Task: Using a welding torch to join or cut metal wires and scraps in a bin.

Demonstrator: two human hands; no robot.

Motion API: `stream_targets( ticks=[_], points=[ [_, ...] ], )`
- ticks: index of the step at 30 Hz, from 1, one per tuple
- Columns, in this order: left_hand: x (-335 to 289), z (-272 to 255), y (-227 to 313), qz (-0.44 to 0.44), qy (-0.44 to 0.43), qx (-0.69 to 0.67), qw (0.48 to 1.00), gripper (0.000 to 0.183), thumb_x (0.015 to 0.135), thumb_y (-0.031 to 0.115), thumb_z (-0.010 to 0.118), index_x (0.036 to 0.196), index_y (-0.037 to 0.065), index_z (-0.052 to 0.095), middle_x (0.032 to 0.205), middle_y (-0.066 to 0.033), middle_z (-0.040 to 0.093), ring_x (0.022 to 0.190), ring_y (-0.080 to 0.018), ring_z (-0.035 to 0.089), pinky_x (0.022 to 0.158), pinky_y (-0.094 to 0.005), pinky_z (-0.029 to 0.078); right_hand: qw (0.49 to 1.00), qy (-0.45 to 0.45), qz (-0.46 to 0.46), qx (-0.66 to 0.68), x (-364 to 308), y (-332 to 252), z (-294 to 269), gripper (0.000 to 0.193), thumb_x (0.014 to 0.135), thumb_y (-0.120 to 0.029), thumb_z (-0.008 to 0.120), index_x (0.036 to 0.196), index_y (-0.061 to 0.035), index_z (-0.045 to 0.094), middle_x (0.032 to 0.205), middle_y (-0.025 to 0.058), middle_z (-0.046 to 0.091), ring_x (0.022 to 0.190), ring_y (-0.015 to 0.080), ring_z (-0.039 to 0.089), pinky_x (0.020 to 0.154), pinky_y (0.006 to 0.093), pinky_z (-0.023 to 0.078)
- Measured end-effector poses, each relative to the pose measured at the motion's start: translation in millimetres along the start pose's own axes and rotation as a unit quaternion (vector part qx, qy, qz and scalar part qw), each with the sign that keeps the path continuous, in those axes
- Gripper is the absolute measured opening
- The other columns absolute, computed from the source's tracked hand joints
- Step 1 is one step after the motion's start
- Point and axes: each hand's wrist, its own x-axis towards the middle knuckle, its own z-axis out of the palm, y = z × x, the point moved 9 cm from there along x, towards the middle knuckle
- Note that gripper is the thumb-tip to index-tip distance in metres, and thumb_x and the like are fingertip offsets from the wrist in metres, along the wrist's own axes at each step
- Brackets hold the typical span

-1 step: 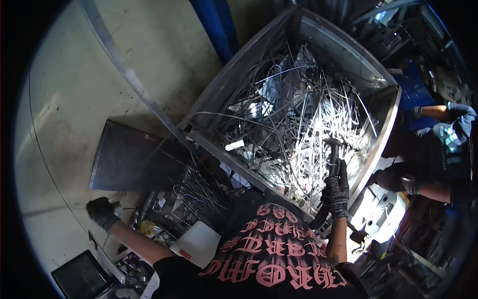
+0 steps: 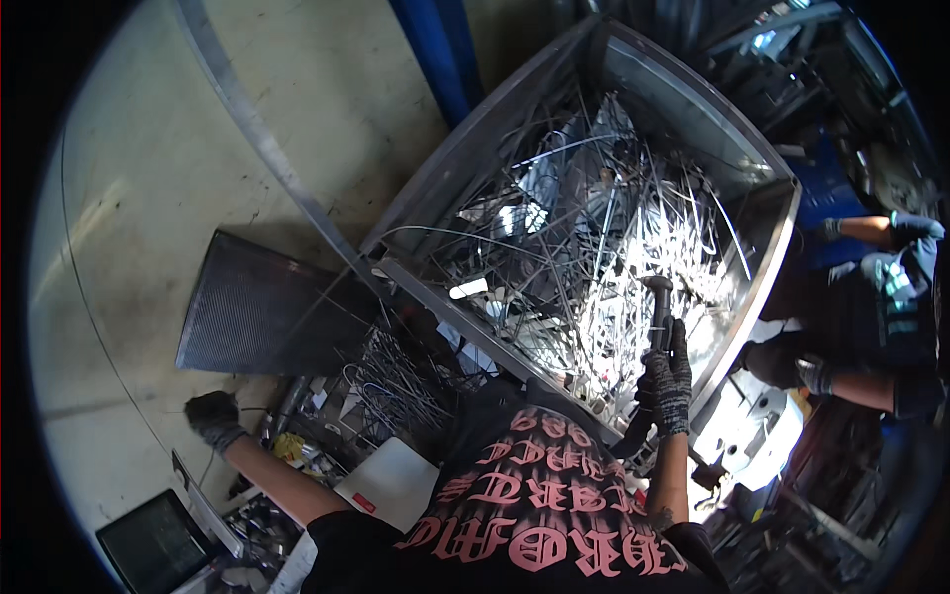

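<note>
My left hand (image 2: 215,420), in a dark glove, is held out to the left above the floor. Its fingers look curled; whether they hold anything is hidden. Closed around the shaft of a dark hammer-like tool (image 2: 660,313) is my gloved right hand (image 2: 669,386). The tool's wide head points away from me, over a tangle of wires and thin metal strips (image 2: 604,238). That scrap lies inside a large grey metal bin (image 2: 450,305), and my right hand is at its near right side. Strong light whitens the scrap around the tool.
A co-worker (image 2: 891,297) is at the right, with one gloved hand (image 2: 777,362) near the bin. A dark ribbed panel (image 2: 262,307) leans left of the bin. Loose wire (image 2: 396,386), a pale flat case (image 2: 393,480) and a dark screen (image 2: 158,544) lie nearer me. A blue post (image 2: 440,59) stands behind.
My left hand has shifted slightly right, and the view has moved a little. My right hand keeps its hold on the tool.
</note>
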Motion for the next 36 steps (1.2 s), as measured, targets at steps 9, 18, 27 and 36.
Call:
stream_targets(
  ticks=[9,18,27,36],
  points=[
    [-138.4,287.3,107.1,-0.052,-0.117,-0.145,0.981,0.041,0.095,0.04,0.047,0.114,0.016,0.073,0.122,-0.0078,0.07,0.119,-0.0245,0.063,0.097,-0.0436,0.049,0.969,-0.241,0.041,-0.023,13.1,-45.8,182.5,0.07,0.096,-0.006,0.054,0.156,-0.0304,0.028,0.079,0.0005,0.058,0.045,0.0065,0.044,0.038,0.0232,0.038],
    [-189.4,275.8,205.6,-0.102,-0.239,-0.374,0.89,0.066,0.096,0.038,0.047,0.153,0.009,0.031,0.156,-0.0208,0.033,0.144,-0.038,0.033,0.117,-0.0453,0.032,0.921,-0.287,-0.164,-0.207,69.5,70.7,303.3,0.064,0.095,-0.005,0.054,0.153,-0.0245,0.037,0.114,0.0023,0.065,0.058,0.0059,0.05,0.051,0.0235,0.045],
    [-214.3,303.0,233.8,-0.063,-0.321,-0.343,0.88,0.061,0.097,0.036,0.045,0.15,0.007,0.036,0.153,-0.0206,0.038,0.143,-0.0362,0.033,0.119,-0.0456,0.028,0.896,-0.318,-0.151,-0.271,52.3,100.3,321.6,0.059,0.098,-0.007,0.055,0.154,-0.0159,0.036,0.132,0.0104,0.06,0.107,0.017,0.061,0.089,0.0292,0.049],
    [-216.9,312.5,243.4,-0.048,-0.366,-0.337,0.866,0.059,0.098,0.036,0.044,0.149,0.007,0.038,0.15,-0.0198,0.041,0.142,-0.0351,0.036,0.118,-0.0463,0.028,0.895,-0.315,-0.152,-0.276,42.2,91.2,331.1,0.058,0.098,-0.008,0.057,0.153,-0.0139,0.037,0.142,0.0134,0.054,0.125,0.0205,0.055,0.104,0.0318,0.043]
  ],
)
